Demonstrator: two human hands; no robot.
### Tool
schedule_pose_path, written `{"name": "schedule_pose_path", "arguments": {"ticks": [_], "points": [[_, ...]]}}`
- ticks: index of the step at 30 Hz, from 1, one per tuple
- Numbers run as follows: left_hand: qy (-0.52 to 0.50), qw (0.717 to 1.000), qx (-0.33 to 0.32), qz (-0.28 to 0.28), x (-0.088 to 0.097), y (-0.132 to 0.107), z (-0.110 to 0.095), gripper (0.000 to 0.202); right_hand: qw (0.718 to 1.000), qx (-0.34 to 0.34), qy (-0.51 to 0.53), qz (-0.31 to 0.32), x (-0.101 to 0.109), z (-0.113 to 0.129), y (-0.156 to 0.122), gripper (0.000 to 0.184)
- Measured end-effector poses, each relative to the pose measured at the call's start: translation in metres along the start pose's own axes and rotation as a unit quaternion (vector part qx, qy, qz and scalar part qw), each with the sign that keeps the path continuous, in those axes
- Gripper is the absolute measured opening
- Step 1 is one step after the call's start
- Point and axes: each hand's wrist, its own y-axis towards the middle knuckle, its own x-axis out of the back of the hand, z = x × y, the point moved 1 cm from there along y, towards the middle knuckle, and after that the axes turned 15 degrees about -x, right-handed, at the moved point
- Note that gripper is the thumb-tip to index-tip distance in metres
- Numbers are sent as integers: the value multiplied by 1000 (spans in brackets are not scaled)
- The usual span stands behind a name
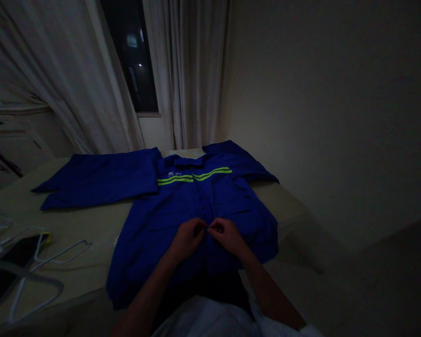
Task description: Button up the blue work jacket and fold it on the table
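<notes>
A blue work jacket (182,206) with yellow-green stripes across the chest lies face up on the table, its lower hem hanging over the near edge. My left hand (191,236) pinches the jacket's front opening from the left side. Opposite it, my right hand (228,234) pinches the same front edge, and the fingertips of both hands nearly meet. Whatever button or fastening lies between them is too small and dark to make out. Some buttons show faintly along the opening above the hands.
Folded blue trousers (105,180) or similar cloth lie left of the jacket on the pale table (91,224). At the near left are white clothes hangers (38,292) and a dark flat object (24,250). Behind stand curtains (192,70), a window and a wall on the right.
</notes>
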Motion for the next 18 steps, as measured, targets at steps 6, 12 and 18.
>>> {"name": "schedule_pose_path", "arguments": {"ticks": [6, 12, 18], "points": [[-2, 1000, 2, 2, 0, 0, -2, 17, 1000, -5, 0, 14, 1, 1, 2, 7], [-66, 998, 15, 13, 2, 2, -2, 17, 1000, 13, -7, -2, 1, -2, 0, 5], [-93, 995, 22, 11, 1, 3, 4, 17, 1000, 15, -11, -10, 0, -2, -2, 4]]}}
